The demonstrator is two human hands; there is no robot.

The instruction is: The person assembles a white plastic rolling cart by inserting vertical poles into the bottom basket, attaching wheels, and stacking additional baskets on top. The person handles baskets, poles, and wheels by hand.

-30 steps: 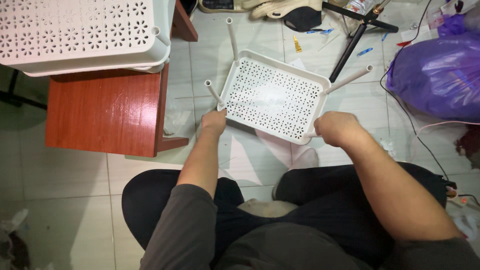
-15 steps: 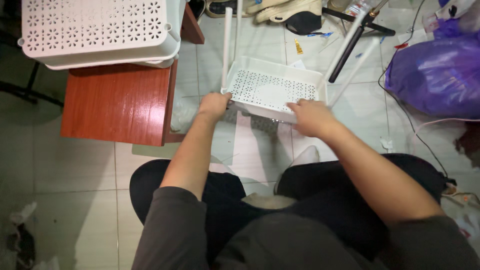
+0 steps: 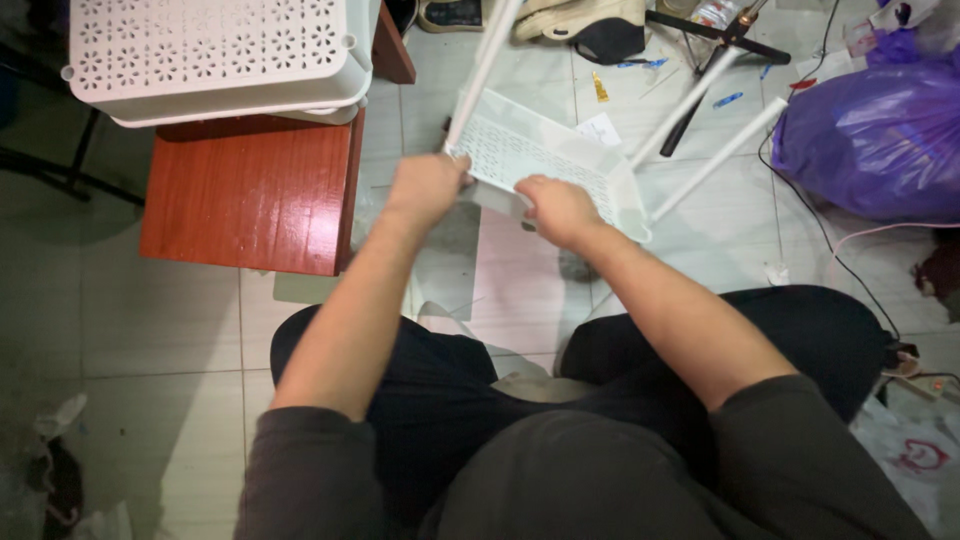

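Tiled floor, strewn with cables, frames us as our left hand [image 3: 425, 188] clamps the near corner of a white perforated shelf tray [image 3: 540, 165] and our right hand [image 3: 558, 208] grips its front rim. Steadying both corners seems wise: its legs [image 3: 700, 165] point up and away, long axis running left-right beside the wooden table [image 3: 250, 195].

The left hand [image 3: 425, 185] covers the near corner of the white perforated tray [image 3: 540, 160], so its fingers' hold there can't be made out. The right hand [image 3: 557, 208] hides the tray's near edge beneath it. Beyond the left hand's grip, one white leg [image 3: 480, 70] runs up, smeared by motion, and is cut off by the top edge. Past it, the stacked white baskets [image 3: 210, 55] are cropped too.
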